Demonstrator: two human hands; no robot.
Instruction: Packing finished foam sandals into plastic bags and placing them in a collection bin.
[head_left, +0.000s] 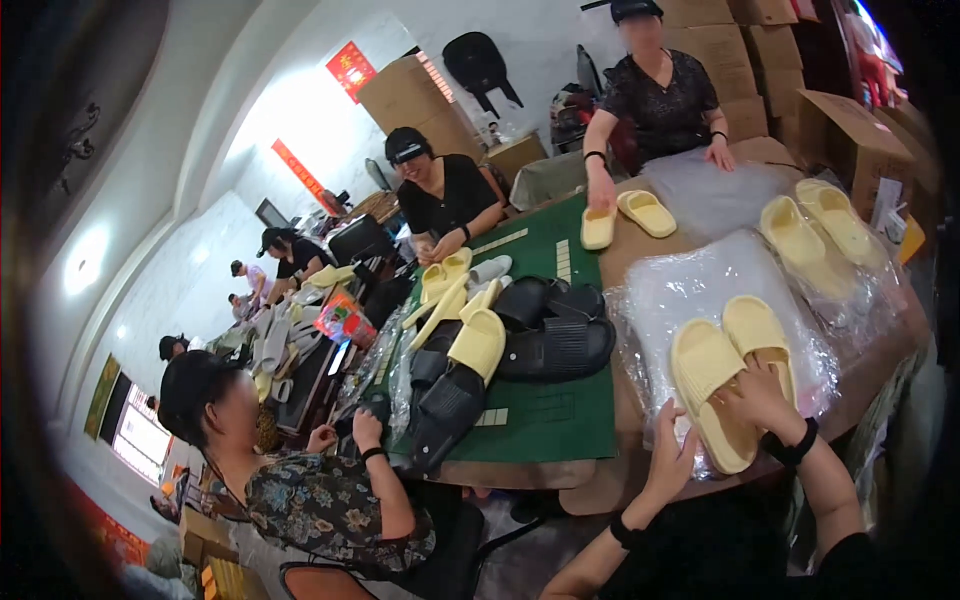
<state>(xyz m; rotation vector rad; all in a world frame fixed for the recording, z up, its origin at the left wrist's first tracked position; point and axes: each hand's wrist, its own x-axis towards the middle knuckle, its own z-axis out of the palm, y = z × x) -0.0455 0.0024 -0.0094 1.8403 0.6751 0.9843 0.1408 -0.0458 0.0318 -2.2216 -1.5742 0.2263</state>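
A pair of pale yellow slide slippers lies on a stack of clear plastic bags (690,280) in front of me. My right hand (762,398) reaches over the pair, its fingers bent at the inner edge of the left slipper (708,365) and beside the right slipper (752,325). Some of those fingertips are hidden. Close to the left slipper's outer side, my left hand (668,455) is open, fingers stretched upward and holding nothing. Dark bands circle both my wrists.
Another yellow pair (825,225) rests on plastic at the right. Black slippers (560,340) and more yellow ones (478,343) cover part of the green mat (560,430). Across the table a person (665,100) touches a yellow slipper (598,228); others sit at the left. Cardboard boxes (850,140) stand behind.
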